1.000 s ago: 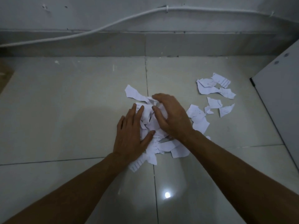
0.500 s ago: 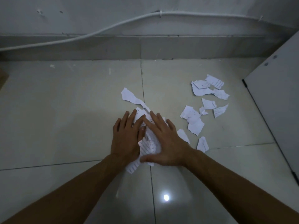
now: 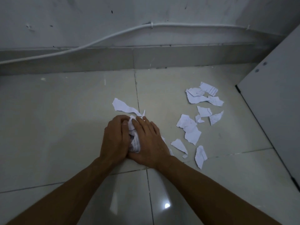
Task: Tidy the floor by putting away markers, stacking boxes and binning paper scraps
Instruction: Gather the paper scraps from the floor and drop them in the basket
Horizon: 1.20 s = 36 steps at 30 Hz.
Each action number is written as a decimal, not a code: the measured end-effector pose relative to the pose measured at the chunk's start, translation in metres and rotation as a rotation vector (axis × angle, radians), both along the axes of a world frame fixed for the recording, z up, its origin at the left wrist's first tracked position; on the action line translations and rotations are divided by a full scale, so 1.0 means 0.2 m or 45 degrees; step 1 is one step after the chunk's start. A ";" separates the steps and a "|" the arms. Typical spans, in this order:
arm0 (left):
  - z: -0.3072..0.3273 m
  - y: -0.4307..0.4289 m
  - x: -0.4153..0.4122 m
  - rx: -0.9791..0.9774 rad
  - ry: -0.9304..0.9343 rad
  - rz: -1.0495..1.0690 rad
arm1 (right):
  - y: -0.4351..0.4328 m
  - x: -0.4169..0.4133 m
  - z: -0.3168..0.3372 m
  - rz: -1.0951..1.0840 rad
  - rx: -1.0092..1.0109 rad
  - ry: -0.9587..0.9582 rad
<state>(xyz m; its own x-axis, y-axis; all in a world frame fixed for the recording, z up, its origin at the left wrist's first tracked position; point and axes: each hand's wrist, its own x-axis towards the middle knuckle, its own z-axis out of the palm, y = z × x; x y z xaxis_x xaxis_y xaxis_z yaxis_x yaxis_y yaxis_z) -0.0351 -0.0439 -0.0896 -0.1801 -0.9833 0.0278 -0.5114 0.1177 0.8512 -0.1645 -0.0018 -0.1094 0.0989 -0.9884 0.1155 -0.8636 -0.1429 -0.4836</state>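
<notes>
Cupping paper wad [image 3: 134, 140] | between left hand [image 3: 115, 140], right hand [image 3: 149, 142]

Our left hand [image 3: 116, 138] and right hand [image 3: 148, 142] cover most of the paper wad [image 3: 134, 140] between them — its writing too small to read.

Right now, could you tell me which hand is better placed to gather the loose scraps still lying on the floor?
Probably the right hand. Both hands cup the bunched paper, but most loose scraps lie on the right hand's side, apart from it. The left hand would have to cross over; only one long scrap lies ahead of it.
</notes>
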 end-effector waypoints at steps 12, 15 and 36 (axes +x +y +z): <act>-0.01 -0.07 -0.05 -0.350 -0.255 -0.324 | -0.06 -0.04 0.03 -0.006 -0.055 0.023; 0.01 0.00 -0.05 -0.360 -0.178 -0.237 | -0.07 -0.04 0.03 0.010 -0.071 0.028; 0.41 -0.09 0.16 -0.077 0.359 0.364 | -0.33 0.34 0.50 0.016 -0.339 -0.230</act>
